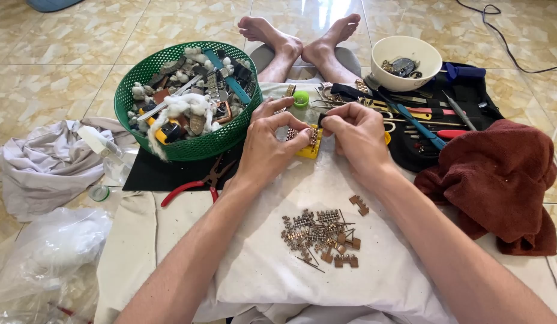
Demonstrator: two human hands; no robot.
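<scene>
Watch-band links, already taken apart, are seen piled loose on the white cloth nearest the camera. Beyond them a short length of band is pinched against a yellow holder block by the left hand, while the right hand is closed on a small dark tool at its edge; more links appear left to separate. Farther off, a green basket of watch parts and a white bowl are set.
</scene>
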